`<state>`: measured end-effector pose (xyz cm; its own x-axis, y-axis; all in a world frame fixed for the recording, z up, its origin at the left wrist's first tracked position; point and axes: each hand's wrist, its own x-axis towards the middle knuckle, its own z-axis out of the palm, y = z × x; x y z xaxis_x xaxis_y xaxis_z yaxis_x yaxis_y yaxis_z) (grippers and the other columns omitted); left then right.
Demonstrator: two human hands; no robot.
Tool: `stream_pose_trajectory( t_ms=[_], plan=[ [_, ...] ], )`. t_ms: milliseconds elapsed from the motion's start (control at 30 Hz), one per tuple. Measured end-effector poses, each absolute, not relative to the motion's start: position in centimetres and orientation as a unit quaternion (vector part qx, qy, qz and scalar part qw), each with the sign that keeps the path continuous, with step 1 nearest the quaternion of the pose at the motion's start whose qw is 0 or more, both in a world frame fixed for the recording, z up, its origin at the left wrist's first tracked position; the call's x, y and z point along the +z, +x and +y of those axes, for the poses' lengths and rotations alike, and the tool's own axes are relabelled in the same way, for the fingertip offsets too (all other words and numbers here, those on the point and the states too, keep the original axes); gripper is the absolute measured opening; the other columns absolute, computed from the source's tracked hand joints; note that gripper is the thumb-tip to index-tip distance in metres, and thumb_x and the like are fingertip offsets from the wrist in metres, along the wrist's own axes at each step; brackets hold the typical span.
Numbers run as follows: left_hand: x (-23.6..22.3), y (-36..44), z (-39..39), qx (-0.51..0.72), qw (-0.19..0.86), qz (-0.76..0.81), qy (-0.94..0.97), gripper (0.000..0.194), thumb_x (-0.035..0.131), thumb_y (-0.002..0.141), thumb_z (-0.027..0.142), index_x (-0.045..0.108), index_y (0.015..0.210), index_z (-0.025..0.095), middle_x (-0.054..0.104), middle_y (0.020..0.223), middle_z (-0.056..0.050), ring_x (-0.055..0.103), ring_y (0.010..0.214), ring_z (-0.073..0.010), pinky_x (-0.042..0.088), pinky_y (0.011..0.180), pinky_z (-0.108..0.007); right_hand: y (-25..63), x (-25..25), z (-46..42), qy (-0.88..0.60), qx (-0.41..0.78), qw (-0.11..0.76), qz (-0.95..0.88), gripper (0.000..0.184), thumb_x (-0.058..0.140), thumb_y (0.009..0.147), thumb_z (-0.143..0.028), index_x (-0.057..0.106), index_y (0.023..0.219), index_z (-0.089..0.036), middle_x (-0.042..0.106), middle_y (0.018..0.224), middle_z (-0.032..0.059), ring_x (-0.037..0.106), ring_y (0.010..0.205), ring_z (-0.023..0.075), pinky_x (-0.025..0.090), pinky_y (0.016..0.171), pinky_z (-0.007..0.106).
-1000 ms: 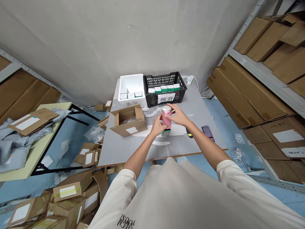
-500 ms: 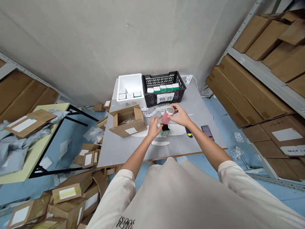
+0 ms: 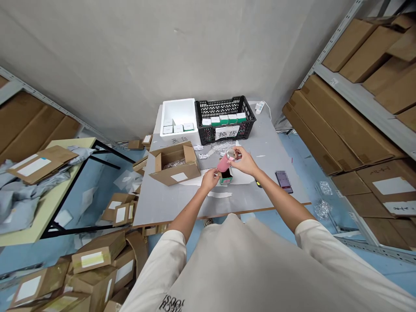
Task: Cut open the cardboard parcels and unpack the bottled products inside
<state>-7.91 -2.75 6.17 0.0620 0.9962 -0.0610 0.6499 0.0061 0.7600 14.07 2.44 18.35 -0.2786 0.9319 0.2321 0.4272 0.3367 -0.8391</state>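
Note:
A pink tumbler (image 3: 222,165) with a silvery top is held in my right hand (image 3: 244,161), fingers wrapped round its upper part. It tilts, its lower end over the left side of a small green box (image 3: 226,179). That box stands on the grey table with its top open and a dark inside. My left hand (image 3: 209,179) is closed at the box's upper left edge, thumb and fingers pinching what looks like its flap. Just left of my left hand is an open cardboard carton (image 3: 178,167) with clear plastic wrap inside.
At the back of the table (image 3: 156,195) stand a white foam box (image 3: 178,106) and a black crate (image 3: 208,135), both holding small white-and-green boxes. A phone (image 3: 284,181) lies to the right. Cartons (image 3: 94,255) crowd the floor at left; shelves of cartons (image 3: 351,117) rise at right.
The pink tumbler has tilted further and shifted slightly left, its lower end nearer my left hand. My left hand has moved down a little and its fingers have drawn together at the box's edge.

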Motion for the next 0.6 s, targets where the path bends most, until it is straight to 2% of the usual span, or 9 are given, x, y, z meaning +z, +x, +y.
stream_pose_trajectory(
  t_ms=[267, 400, 500, 600],
  plan=[
    [4.7, -6.7, -1.7, 0.278, 0.354, 0.696, 0.559, 0.012, 0.068, 0.082, 0.016, 0.064, 0.092, 0.023, 0.070, 0.078, 0.001, 0.067, 0.076, -0.0167, 0.050, 0.076, -0.027, 15.1, 17.3, 2.4, -0.461, 0.331, 0.344, -0.748, 0.059, 0.079, 0.073, -0.037, 0.057, 0.126, -0.024, 0.066, 0.100, 0.0005, 0.063, 0.090, 0.0195, 0.053, 0.084, 0.034],
    [4.2, -6.6, -1.4, 0.279, 0.354, 0.704, 0.550, 0.013, 0.068, 0.081, 0.013, 0.065, 0.089, 0.022, 0.070, 0.078, 0.001, 0.067, 0.077, -0.0168, 0.050, 0.078, -0.027, 15.8, 17.4, 2.4, -0.461, 0.310, 0.321, -0.768, 0.067, 0.079, 0.072, -0.034, 0.056, 0.134, -0.025, 0.068, 0.107, 0.0022, 0.063, 0.090, 0.0205, 0.052, 0.085, 0.035],
    [4.4, -6.6, -1.5, 0.279, 0.357, 0.703, 0.548, 0.013, 0.068, 0.080, 0.013, 0.065, 0.090, 0.022, 0.071, 0.079, 0.000, 0.068, 0.079, -0.0171, 0.050, 0.080, -0.027, 15.8, 17.8, 2.1, -0.448, 0.287, 0.309, -0.788, 0.075, 0.077, 0.075, -0.033, 0.052, 0.145, -0.025, 0.067, 0.118, 0.0063, 0.064, 0.099, 0.0238, 0.052, 0.090, 0.037],
    [4.8, -6.6, -1.6, 0.279, 0.358, 0.703, 0.547, 0.013, 0.067, 0.080, 0.012, 0.065, 0.090, 0.021, 0.072, 0.080, -0.001, 0.068, 0.079, -0.0176, 0.050, 0.080, -0.028, 15.4, 18.3, 1.5, -0.412, 0.260, 0.291, -0.824, 0.071, 0.072, 0.078, -0.031, 0.055, 0.146, -0.024, 0.067, 0.119, 0.0080, 0.063, 0.105, 0.0259, 0.050, 0.095, 0.039]
  ],
)
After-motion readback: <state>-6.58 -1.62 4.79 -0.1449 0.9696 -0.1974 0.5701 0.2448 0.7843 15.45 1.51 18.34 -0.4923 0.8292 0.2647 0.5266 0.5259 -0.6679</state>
